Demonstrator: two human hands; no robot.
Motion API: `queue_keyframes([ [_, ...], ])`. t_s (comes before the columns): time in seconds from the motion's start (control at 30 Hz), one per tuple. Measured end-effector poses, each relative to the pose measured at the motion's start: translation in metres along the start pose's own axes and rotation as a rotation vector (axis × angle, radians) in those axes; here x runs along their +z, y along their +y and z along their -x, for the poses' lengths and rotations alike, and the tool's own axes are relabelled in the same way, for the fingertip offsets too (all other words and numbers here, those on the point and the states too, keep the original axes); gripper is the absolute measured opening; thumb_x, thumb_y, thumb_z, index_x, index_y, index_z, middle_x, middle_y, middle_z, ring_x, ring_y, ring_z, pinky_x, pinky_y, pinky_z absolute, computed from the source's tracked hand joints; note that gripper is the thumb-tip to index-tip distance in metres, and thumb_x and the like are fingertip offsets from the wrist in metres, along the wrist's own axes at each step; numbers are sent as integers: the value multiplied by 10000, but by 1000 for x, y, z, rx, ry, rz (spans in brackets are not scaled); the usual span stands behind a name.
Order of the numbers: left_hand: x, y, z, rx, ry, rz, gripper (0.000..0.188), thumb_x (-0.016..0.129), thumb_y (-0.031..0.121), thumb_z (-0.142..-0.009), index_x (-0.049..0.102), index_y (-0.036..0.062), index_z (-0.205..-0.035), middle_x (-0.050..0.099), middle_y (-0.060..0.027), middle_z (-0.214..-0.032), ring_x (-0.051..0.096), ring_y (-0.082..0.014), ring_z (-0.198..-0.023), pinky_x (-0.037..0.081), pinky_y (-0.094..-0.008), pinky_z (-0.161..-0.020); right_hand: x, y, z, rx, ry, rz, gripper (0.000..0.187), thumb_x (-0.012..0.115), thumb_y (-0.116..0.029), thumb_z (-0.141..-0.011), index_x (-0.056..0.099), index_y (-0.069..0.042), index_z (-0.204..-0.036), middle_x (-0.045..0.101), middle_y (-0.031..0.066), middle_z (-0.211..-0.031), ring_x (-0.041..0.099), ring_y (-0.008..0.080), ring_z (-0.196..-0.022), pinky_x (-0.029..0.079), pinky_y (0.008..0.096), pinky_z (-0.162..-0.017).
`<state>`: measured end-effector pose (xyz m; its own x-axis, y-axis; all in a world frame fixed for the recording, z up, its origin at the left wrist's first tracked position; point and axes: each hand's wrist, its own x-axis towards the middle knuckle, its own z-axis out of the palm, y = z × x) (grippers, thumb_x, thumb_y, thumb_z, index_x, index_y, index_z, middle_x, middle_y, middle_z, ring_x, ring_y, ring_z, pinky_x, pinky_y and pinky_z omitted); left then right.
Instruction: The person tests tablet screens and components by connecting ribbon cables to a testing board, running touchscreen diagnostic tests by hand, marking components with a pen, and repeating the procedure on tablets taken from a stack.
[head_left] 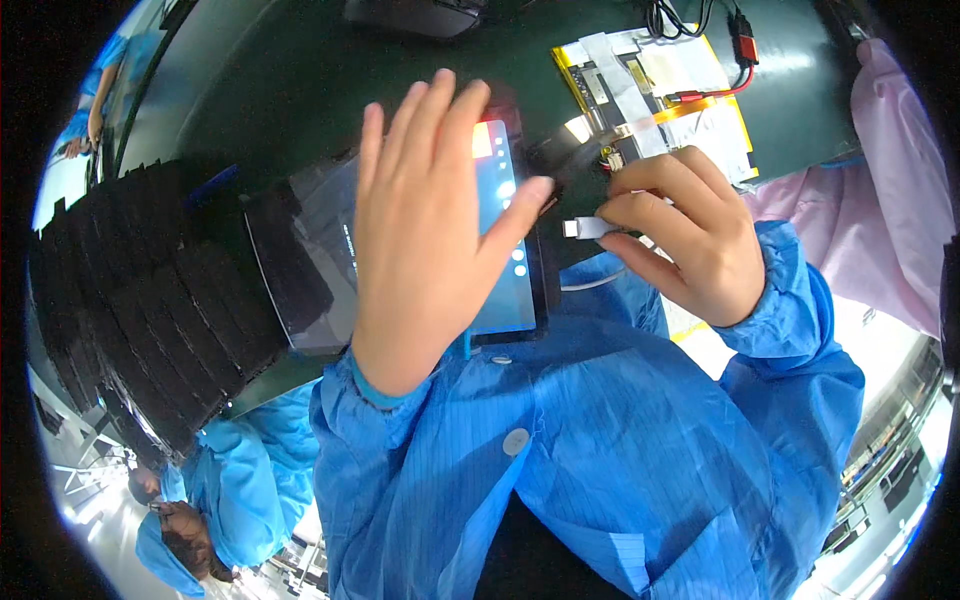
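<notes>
A single view from a wide fisheye camera worn on the person's head, looking steeply down and very close over their own hands and blue sleeves, which rise from the lower edge. The round picture is ringed in black, and straight lines bend near its rim. The dark green counter fills the upper part, curving away. At the far edges the room appears tiny and warped: another worker in blue at lower left, shelving at lower right.
</notes>
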<state>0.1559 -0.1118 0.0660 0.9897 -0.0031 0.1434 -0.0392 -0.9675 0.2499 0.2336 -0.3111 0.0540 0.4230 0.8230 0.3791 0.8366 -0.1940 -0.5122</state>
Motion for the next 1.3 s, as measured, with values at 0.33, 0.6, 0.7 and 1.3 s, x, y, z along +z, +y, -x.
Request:
queue_keyframes([
  [0.33, -50, -56, 82, -544, 203, 105, 503, 403, 370, -935, 398, 99, -1358, 429, -135, -1369, 411, -301, -1266, 277, -406, -1065, 11, -9, 6, 176, -9, 9, 181, 700, -124, -665, 554, -82, -764, 512, 47, -684, 537, 247, -648, 448, 359, -568],
  [0.6, -24, -113, 124, -720, 216, 242, 477, 384, 369, -960, 413, 99, -1353, 446, -151, -1350, 454, -311, -1216, 342, -332, -998, 17, -8, 1, 149, -84, 23, 153, 692, -138, -674, 572, -86, -753, 515, 42, -706, 533, 231, -677, 460, 354, -576],
  [0.7, -20, -110, 123, -743, 231, 483, 528, 345, 412, -954, 380, 96, -1376, 425, -137, -1370, 415, -287, -1255, 318, -342, -1031, 16, -6, -2, 124, -117, -13, 159, 690, -143, -678, 570, -81, -763, 513, 46, -712, 529, 237, -682, 462, 359, -581],
  [1.3, -31, -102, 120, -776, 229, 888, 524, 345, 319, -978, 290, 14, -1401, 331, -113, -1434, 302, -220, -1323, 188, -332, -1102, 21, 1, -11, -61, -173, -14, 170, 675, -141, -711, 563, -64, -813, 530, 69, -753, 539, 244, -748, 469, 341, -658],
])
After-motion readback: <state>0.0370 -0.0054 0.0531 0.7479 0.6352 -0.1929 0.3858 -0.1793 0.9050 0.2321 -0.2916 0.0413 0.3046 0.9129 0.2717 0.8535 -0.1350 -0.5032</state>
